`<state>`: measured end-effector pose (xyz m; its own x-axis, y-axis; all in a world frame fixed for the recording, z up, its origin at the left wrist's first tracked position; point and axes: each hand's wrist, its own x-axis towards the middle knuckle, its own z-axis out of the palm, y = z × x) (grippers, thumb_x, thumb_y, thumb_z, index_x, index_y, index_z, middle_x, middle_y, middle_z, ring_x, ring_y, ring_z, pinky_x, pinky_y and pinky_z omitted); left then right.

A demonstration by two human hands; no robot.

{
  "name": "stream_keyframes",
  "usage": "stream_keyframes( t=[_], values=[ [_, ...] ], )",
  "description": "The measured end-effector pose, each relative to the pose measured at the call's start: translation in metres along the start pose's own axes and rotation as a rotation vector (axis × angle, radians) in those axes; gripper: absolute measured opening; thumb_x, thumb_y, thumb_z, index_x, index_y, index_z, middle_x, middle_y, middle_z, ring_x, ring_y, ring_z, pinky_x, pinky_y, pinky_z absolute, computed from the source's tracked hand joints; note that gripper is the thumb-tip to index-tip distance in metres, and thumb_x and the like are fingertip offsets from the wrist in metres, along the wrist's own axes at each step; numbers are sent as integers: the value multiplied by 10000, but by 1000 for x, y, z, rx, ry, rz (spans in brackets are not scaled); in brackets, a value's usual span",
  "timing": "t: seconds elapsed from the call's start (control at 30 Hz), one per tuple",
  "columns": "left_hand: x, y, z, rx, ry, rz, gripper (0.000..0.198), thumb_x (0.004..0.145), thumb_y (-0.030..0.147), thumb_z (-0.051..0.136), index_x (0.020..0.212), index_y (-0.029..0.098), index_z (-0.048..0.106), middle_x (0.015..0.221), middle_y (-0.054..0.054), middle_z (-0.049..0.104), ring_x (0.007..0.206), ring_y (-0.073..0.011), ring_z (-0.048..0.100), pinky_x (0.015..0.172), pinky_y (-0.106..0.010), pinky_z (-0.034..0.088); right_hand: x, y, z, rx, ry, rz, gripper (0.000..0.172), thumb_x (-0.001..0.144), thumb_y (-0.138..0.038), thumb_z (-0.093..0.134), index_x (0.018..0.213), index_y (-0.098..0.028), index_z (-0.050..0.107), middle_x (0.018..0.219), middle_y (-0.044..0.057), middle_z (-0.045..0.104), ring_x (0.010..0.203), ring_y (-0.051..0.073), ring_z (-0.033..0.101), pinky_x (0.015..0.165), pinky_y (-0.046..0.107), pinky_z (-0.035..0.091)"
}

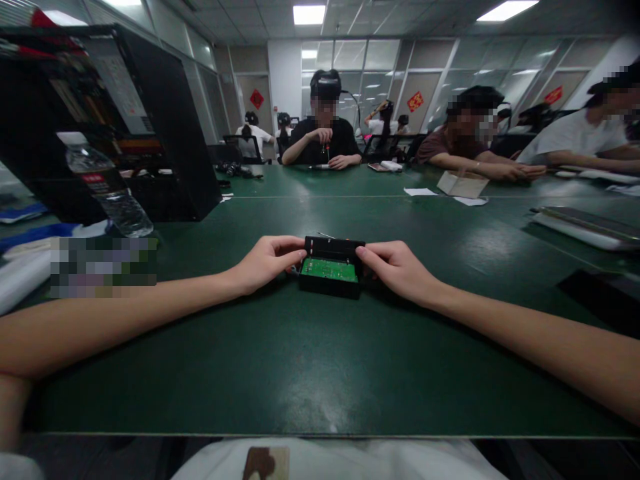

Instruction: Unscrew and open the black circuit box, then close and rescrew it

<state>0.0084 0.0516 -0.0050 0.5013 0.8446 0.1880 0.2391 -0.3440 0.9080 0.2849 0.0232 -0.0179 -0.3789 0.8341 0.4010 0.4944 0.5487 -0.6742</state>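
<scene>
A small black plastic case lies on the green table in front of me, with a green circuit board showing inside it. Its black cover stands tilted up along the far side. My left hand is closed on the left end of the cover, thumb towards me. At the opposite end, my right hand pinches the cover between thumb and fingers. Whether the fingers behind also touch the case is hidden. A thin wire or rod pokes up just behind the cover.
An open computer tower and a water bottle stand at the left on the green table. Papers, a small beige box and a flat device lie to the right. Several people sit across the table and beyond.
</scene>
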Motion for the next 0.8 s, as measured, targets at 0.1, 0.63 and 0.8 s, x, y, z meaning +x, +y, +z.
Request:
stream_keyframes(
  t=[0.1,0.63,0.8],
  values=[
    [0,-1,0,1,10,7,384,858,363,703,1169,141,744,1012,-85,731,771,-138,611,706,-271,514,0,-1,-1,-58,15,-67,533,1007,-523,435,619,-174,544,585,2,524,546,110,477,553,268,337],
    [-1,3,1,73,-11,-13,362,885,391,657,1094,118,768,784,-41,676,695,-124,559,658,-248,472,-1,-7,-2,-195,98,-197,424,1009,-361,484,627,-179,501,603,-7,495,565,104,463,577,273,332],
    [0,5,0,112,-26,-29,379,889,413,641,1077,113,776,759,-37,667,663,-118,535,622,-235,447,0,-6,-3,-218,96,-195,421,1005,-362,488,625,-181,507,599,-5,508,559,104,471,569,271,333]
  ],
)
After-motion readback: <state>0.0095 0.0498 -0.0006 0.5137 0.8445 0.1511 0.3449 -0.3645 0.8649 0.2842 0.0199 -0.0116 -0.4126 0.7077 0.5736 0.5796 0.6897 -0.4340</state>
